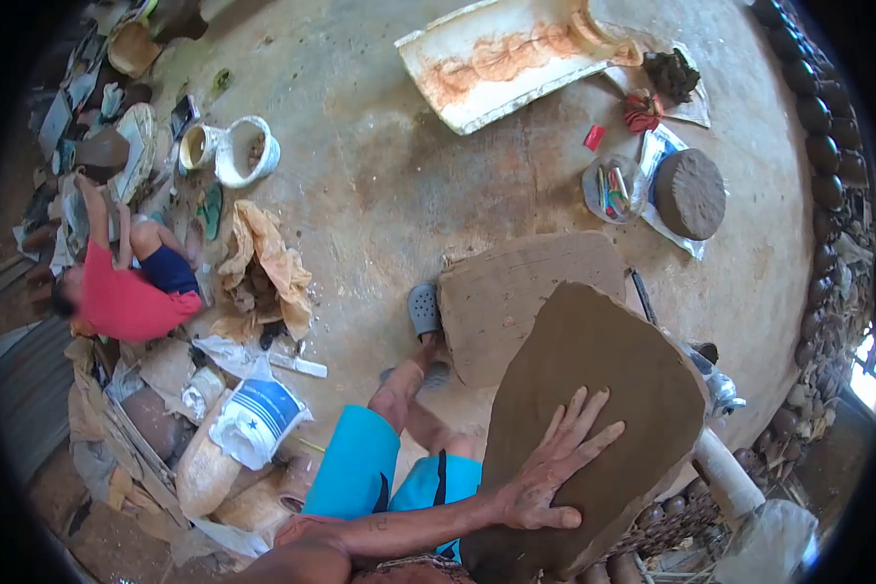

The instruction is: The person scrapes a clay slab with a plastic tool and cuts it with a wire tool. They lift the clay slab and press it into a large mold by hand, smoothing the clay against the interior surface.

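My left hand (555, 467) lies flat on a broad slab of wet brown clay (603, 380), palm down with the fingers spread. The clay slab is raised in front of me and seems tilted, with an uneven rounded edge. My right hand cannot be seen; the slab covers the area on that side. Beyond the slab, a flat clay-smeared board or block (526, 302) lies on the floor by my foot. A dark thin stick (642, 295) is beside its right edge.
A round clay block (691, 193) sits near a clear tub of tools (613, 188). A large white mould (516, 58) lies ahead. At left, another person (136, 292) sits among pots, sacks and a blue-white bag (260, 414). Dark pots (814, 115) line the right side.
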{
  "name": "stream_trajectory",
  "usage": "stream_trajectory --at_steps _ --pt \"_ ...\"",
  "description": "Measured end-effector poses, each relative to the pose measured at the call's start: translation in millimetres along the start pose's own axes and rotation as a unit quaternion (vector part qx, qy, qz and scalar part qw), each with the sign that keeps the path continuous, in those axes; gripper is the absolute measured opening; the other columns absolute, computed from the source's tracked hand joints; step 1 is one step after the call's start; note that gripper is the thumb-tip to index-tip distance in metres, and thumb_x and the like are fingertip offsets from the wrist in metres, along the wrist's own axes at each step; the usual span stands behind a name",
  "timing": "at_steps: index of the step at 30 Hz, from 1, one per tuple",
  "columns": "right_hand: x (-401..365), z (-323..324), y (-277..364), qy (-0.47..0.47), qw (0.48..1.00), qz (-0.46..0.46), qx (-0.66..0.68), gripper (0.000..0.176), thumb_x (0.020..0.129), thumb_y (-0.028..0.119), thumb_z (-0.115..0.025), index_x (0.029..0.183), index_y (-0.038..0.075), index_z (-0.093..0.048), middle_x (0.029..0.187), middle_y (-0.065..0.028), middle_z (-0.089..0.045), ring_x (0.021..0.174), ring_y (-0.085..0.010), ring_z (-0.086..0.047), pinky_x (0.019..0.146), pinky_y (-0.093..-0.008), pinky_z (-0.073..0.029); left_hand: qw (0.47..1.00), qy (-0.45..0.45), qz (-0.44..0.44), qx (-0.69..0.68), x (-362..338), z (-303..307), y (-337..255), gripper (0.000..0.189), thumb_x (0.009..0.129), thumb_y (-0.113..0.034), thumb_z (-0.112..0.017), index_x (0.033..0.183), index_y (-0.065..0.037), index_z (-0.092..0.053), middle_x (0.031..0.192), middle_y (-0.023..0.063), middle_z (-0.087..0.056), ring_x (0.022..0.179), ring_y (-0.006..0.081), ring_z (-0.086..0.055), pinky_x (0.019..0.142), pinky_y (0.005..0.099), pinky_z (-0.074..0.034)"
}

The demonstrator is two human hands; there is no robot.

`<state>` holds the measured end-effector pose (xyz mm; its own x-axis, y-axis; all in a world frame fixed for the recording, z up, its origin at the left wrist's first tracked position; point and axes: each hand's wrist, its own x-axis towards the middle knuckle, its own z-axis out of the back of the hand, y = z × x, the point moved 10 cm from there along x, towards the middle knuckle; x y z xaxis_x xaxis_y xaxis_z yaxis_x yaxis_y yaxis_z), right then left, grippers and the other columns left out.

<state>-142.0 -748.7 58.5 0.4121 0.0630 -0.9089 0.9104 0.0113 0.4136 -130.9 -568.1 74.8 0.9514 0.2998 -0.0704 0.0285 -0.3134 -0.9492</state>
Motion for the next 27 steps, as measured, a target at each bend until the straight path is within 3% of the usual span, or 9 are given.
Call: stream_trajectory --at_steps 6,13,21,27 --pt "-14 -31 -25 0.019 0.998 0.041 0.048 0.053 0.114 0.034 -0.049 0.157 0.003 -0.044 0.153 -0.0124 -0.052 0.140 -0.0261 -0.050 0.123 -0.0366 -0.036 0.996 0.086 -0.006 0.034 -5 12 -24 0.121 0.086 -0.098 -0.036 0.173 -0.014 -0.023 0.178 0.0283 0.002 0.162 0.0544 0.006 0.123 0.0746 0.001" --pt "-8 -87 -60 0.025 0.994 0.030 0.107 0.052 0.115 0.035 -0.048 0.157 0.004 -0.044 0.152 -0.0115 -0.051 0.140 -0.0254 -0.049 0.122 -0.0367 -0.036 0.987 0.143 0.051 0.052 -6 68 -24 0.118 0.090 -0.093 -0.038 0.173 -0.010 -0.022 0.179 0.0271 0.000 0.163 0.0524 0.005 0.126 0.0708 0.000" --pt "30 -237 -53 -0.013 0.988 -0.011 0.154 0.052 0.115 0.035 -0.047 0.157 0.005 -0.044 0.152 -0.0106 -0.051 0.139 -0.0245 -0.049 0.122 -0.0368 -0.036 0.973 0.172 0.144 0.057 63 172 -22 0.116 0.090 -0.092 -0.040 0.172 -0.012 -0.024 0.178 0.0272 -0.002 0.162 0.0540 0.002 0.128 0.0677 -0.003" --pt "55 -330 -32 -0.049 0.979 -0.034 0.193 0.051 0.115 0.036 -0.046 0.157 0.006 -0.044 0.152 -0.0099 -0.051 0.139 -0.0239 -0.049 0.121 -0.0368 -0.036 0.963 0.218 0.128 0.094 136 232 -37 0.115 0.088 -0.094 -0.040 0.172 -0.017 -0.026 0.179 0.0257 -0.003 0.162 0.0560 0.001 0.124 0.0748 -0.004"
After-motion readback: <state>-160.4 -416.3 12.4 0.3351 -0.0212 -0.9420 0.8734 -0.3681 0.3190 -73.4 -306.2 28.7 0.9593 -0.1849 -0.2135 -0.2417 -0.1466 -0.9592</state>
